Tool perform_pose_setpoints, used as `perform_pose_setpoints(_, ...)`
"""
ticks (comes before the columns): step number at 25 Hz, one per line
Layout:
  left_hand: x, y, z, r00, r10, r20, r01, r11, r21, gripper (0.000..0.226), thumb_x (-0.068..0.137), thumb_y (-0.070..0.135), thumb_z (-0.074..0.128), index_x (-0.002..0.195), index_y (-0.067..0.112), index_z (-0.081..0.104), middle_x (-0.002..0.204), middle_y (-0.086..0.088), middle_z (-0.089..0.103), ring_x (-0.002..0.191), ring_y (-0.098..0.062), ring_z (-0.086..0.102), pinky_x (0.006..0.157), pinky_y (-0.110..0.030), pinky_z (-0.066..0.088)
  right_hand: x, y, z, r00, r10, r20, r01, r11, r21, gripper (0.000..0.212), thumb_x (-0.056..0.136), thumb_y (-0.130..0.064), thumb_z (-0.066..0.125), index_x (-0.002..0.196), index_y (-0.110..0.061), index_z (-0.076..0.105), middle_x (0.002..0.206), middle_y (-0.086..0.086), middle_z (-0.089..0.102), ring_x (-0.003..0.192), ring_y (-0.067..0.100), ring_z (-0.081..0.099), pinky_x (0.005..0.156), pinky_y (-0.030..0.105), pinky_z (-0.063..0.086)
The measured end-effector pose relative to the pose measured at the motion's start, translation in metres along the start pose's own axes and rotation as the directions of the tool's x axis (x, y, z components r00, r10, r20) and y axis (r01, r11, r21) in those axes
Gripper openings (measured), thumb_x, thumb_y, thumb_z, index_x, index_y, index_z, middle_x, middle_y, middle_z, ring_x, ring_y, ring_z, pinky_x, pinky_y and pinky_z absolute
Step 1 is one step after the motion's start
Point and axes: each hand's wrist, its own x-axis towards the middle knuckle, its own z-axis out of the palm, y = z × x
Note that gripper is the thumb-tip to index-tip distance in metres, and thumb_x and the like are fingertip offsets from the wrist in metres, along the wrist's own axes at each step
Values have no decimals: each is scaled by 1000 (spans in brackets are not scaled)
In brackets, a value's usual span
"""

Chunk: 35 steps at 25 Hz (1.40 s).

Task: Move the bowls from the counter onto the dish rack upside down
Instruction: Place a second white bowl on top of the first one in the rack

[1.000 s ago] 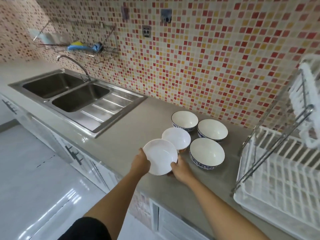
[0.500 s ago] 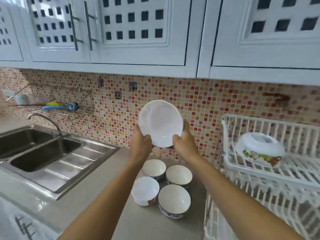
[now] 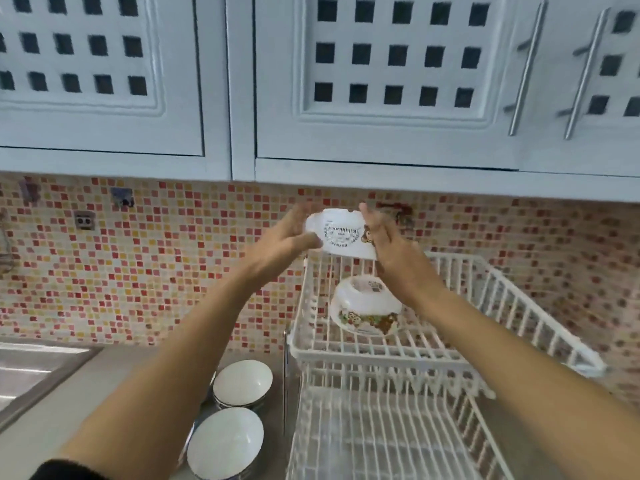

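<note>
Pale blue lattice-panelled wall cabinets, red-and-yellow mosaic tile backsplash, steel sink

Home kitchen. Landmark: white two-tier dish rack on grey counter. Upper tier holds upturned printed bowl. Left of rack, on counter: two upright white bowls. Farther left: steel sink edge. Behind rack: red, orange, yellow mosaic tile backsplash with wall sockets. Above rack: pale wall cabinets, square cut-out doors, bar handles.
</note>
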Motion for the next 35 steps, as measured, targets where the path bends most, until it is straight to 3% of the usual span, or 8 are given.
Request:
perform_pose_setpoints(3, 27, -8, 37, 994, -21, 105, 11, 995, 96, 76, 76, 51, 67, 139, 33, 27, 127, -7, 58, 95, -17, 66, 76, -28, 58, -9, 36, 7, 998, 37, 57, -35, 999, -30, 88, 89, -3, 54, 148, -27, -6, 154, 10, 16, 67, 24, 61, 64, 39, 57)
perform_pose_setpoints(6, 50, -19, 58, 989, -27, 148, 5, 990, 144, 76, 78, 43, 68, 141, 35, 26, 131, -9, 54, 91, -14, 65, 69, -23, 57, -13, 65, 13, 985, 24, 170, -35, 998, 60, 90, 86, -19, 62, 148, -32, -1, 157, 3, 7, 103, 29, 61, 88, 45, 51)
perform_pose_setpoints(10, 64, -41, 74, 981, -76, 180, 10, 939, 343, 78, 67, 56, 72, 132, 44, 30, 141, -5, 37, 119, -28, 46, 92, -49, 51, -24, 96, 27, 887, -34, 460, -67, 977, 201, 92, 81, -58, 57, 141, -49, -12, 154, -14, -22, 143, 23, 10, 109, 57, 25)
perform_pose_setpoints(12, 68, -51, 81, 976, -116, 183, 31, 909, 416, 77, 66, 54, 75, 129, 39, 33, 139, -3, 35, 122, -26, 39, 100, -51, 44, -27, 100, 36, 851, -71, 520, -60, 971, 229, 84, 86, -55, 52, 140, -51, -12, 154, -14, -22, 145, 21, 3, 111, 56, 23)
perform_pose_setpoints(20, 68, -60, 90, 951, -175, 254, -11, 803, 595, 88, 60, 54, 79, 128, 25, 30, 133, -5, 32, 114, -24, 39, 102, -41, 40, -24, 105, 54, 815, -131, 565, -73, 943, 325, 81, 83, -47, 62, 139, -39, 5, 144, -18, -1, 129, 23, 34, 97, 36, 42)
perform_pose_setpoints(25, 66, -64, 98, 931, -206, 300, -23, 789, 614, 87, 56, 53, 82, 122, 27, 31, 119, 0, 29, 104, -25, 47, 93, -36, 48, -27, 104, 62, 787, -134, 602, -66, 953, 297, 76, 79, -52, 64, 133, -42, 10, 142, -20, 3, 128, 24, 34, 96, 43, 45)
perform_pose_setpoints(31, 62, -53, 84, 926, -169, 339, -61, 817, 574, 93, 64, 50, 78, 137, 25, 24, 150, -3, 21, 132, -27, 35, 110, -43, 34, -16, 94, 40, 742, -23, 670, -106, 983, 152, 113, 64, -64, 70, 145, -37, -5, 156, -7, -17, 143, 27, 13, 112, 53, 25)
perform_pose_setpoints(35, 52, -36, 43, 978, -17, 207, -111, 798, 592, 66, 86, 35, 61, 141, 17, 28, 150, -6, 29, 132, -25, 40, 109, -36, 33, 21, 59, 15, 807, -22, 590, -67, 990, 127, 97, 76, -68, 52, 149, -29, 2, 158, 1, -6, 144, 25, 9, 113, 51, 20)
